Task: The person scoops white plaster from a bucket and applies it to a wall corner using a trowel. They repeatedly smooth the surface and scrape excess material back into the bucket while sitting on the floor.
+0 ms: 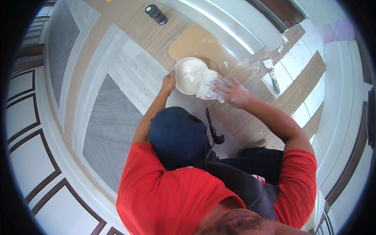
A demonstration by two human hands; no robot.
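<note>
A round white bowl (177, 85) stands on the floor in front of me, with white powder or paste (190, 76) inside. My left hand (169, 81) grips its left rim, fingers closed on the edge. At the right rim, my right hand (234, 93) holds a crumpled white bag (208, 84), which looks like thin plastic and is coated in powder. The bag's near end overlaps the bowl's edge. White dust covers the right fingers, and part of them is hidden by the bag.
Past the bowl lies a tan sheet (196, 41), with a dark bottle (156, 15) standing left of it. A scraper (271, 76) smeared white rests on pale tiles at the right. Wood-look planks (309, 80) cross these tiles. My bent knee (178, 135) is close below the bowl.
</note>
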